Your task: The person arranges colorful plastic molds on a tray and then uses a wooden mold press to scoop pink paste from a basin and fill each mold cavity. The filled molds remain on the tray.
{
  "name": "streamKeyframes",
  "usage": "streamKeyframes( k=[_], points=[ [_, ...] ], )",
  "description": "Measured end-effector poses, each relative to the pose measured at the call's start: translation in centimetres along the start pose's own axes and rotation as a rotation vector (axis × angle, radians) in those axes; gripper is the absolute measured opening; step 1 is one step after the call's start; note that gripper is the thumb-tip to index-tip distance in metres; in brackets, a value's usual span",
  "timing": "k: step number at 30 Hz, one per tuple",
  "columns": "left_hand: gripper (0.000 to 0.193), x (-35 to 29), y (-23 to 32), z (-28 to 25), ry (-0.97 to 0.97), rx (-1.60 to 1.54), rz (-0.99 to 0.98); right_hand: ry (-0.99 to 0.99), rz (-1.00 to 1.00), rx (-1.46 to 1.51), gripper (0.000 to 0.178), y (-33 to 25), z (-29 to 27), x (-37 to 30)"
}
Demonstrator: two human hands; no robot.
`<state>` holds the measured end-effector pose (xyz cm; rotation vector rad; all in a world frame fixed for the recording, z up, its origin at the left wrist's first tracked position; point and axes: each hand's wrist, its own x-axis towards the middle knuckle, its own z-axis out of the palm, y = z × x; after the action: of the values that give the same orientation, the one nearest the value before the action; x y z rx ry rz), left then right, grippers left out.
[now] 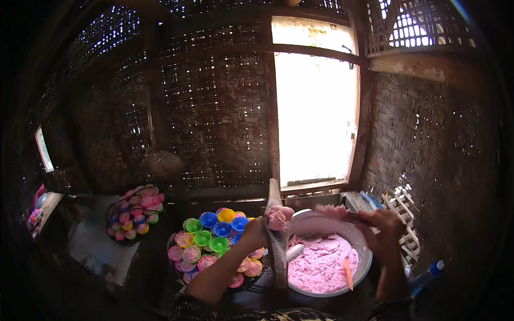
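Note:
My left hand (256, 233) is closed at the edge of a long, greyish-white piece (278, 259) that stands upright in front of me; its kind is unclear. A lump of pink dough (279, 217) sits on this piece, right beside my fingers. My right hand (383, 229) is raised over the right rim of a large pale basin (366, 251). It grips a flat-looking tool (352, 216), blurred by motion, whose far end carries pink dough (332, 212). Soft pink dough (321, 262) partly fills the basin, and an orange spatula (348, 274) leans in it.
Left of the basin are several coloured fluted cups (219, 244), some holding pink-and-white contents. Another cluster of cups (135, 213) sits farther left. A blue bottle (428, 278) is at the right. Behind are woven walls (214, 117) and a bright opening (317, 117).

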<state>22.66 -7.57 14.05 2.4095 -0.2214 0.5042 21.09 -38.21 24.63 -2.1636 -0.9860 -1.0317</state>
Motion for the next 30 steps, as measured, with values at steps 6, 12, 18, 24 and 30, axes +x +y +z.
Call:
streamKeyframes(
  k=[6, 12, 18, 24, 30],
  points=[
    [0.032, 2.6, -3.0, 4.6, 0.155, -0.431, 0.053, 0.188, -0.016, -0.050, 0.020, 0.6, 8.9, -6.5],
    [0.032, 1.9, -3.3, 3.7, 0.138, -0.545, 0.078, 0.195, 0.225, 0.478, 0.019, 2.0, 8.2, -6.8],
    [0.033, 1.9, -3.4, 5.3, 0.041, -0.150, 0.097, 0.210, -0.029, 0.082, 0.020, 2.1, 10.0, -6.7],
    [0.019, 1.0, -4.6, 0.8, 0.050, -0.732, -0.108, -0.034, 0.349, 0.433, 0.024, 2.3, 7.0, -9.3],
    [0.018, -2.1, -1.1, -7.7, 0.160, -1.330, 0.231, -0.346, 0.348, 0.165, 0.045, 2.8, 8.2, -9.2]
  ],
)
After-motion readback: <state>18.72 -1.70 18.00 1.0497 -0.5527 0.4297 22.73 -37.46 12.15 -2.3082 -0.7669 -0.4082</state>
